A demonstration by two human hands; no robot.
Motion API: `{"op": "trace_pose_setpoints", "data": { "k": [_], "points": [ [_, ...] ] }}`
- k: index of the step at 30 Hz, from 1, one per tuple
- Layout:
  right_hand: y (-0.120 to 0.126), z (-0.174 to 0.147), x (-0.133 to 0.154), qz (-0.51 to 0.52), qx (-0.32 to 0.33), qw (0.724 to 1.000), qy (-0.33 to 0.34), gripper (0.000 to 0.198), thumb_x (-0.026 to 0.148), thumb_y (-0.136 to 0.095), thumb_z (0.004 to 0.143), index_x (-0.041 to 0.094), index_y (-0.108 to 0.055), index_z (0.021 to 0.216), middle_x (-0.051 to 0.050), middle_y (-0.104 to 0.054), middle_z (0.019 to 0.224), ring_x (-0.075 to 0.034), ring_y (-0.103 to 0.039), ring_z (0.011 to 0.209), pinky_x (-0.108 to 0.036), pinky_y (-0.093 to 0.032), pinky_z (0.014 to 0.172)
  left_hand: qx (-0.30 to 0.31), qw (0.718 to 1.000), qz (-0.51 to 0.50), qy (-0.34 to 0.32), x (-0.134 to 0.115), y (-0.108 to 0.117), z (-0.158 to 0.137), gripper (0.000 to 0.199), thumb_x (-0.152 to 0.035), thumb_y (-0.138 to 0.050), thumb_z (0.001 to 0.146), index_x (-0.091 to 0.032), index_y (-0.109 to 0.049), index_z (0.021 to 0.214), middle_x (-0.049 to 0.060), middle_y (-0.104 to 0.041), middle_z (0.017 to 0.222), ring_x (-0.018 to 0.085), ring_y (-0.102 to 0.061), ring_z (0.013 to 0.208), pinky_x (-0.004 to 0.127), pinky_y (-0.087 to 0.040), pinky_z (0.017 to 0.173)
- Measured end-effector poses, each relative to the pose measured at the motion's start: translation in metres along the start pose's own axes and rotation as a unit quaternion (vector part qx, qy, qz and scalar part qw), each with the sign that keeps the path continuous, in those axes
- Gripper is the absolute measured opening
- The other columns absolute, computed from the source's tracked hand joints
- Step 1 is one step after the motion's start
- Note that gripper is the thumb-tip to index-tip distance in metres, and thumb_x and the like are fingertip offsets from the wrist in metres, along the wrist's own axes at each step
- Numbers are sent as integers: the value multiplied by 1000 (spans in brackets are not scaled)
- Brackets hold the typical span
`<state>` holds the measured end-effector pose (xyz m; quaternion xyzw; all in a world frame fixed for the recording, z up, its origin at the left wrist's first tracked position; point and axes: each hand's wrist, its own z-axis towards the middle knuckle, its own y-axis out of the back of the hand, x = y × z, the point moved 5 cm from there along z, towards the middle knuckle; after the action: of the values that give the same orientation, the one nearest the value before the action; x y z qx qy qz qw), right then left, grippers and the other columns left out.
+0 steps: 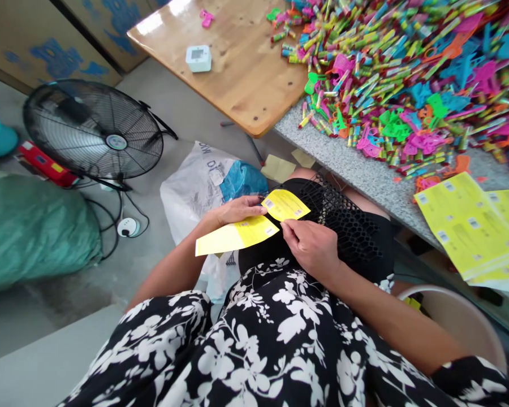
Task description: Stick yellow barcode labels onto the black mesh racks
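Above my lap, a yellow printed label sheet (254, 230) with a pale strip at one end runs under my left hand (238, 210). My left hand is closed on it, with the thumb over its edge. A second yellow part (285, 204), with a curled edge, rises beyond the fingers; whether it is joined to the sheet I cannot tell. At the sheet's right end, my right hand (313, 244) is closed in a pinch on its edge. Black netting (348, 220) covers part of my lap.
Small coloured tubes and plastic toy pieces (390, 85) are heaped on the grey speckled table (339, 164). More yellow label sheets (470, 226) lie at its edge. Around me are a wooden table (246, 73), a floor fan (97, 135), a white plastic bag (182, 195) and a bin (462, 311).
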<state>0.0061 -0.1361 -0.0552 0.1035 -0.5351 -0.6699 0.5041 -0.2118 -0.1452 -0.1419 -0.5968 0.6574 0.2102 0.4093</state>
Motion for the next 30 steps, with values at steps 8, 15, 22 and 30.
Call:
{"op": "trace_pose_setpoints", "data": {
  "k": [8,15,22,30],
  "points": [
    [1,-4,1,11,0,1000,-1,18,26,-60,107,22,-74,97,-4,-79,82,-17,-68,68,-35,-44,69,-36,992,121,-22,5,12,-2,58,-70,-72,88,-20,-72,116,4,-70,82,14,-58,60,25,-42,52],
    [-1,-4,2,-19,4,1000,8,23,26,-60,107,21,-71,88,-4,-77,75,-17,-65,66,-35,-41,67,-65,985,157,-38,0,14,1,59,-73,-68,88,-18,-75,108,4,-69,88,14,-55,66,26,-43,58],
    [-5,-6,3,-18,15,1000,10,22,26,-60,107,20,-70,88,-4,-76,76,-17,-65,66,-36,-40,67,-47,990,135,-4,10,15,4,56,-74,-69,87,-21,-69,102,1,-62,79,14,-51,62,26,-39,54],
    [-5,-6,6,-31,14,999,21,26,27,-62,106,21,-70,82,-2,-70,69,-16,-61,63,-36,-38,65,-46,988,148,-7,8,13,3,53,-72,-66,89,-21,-69,105,2,-65,83,13,-53,62,24,-40,54]
  ]
}}
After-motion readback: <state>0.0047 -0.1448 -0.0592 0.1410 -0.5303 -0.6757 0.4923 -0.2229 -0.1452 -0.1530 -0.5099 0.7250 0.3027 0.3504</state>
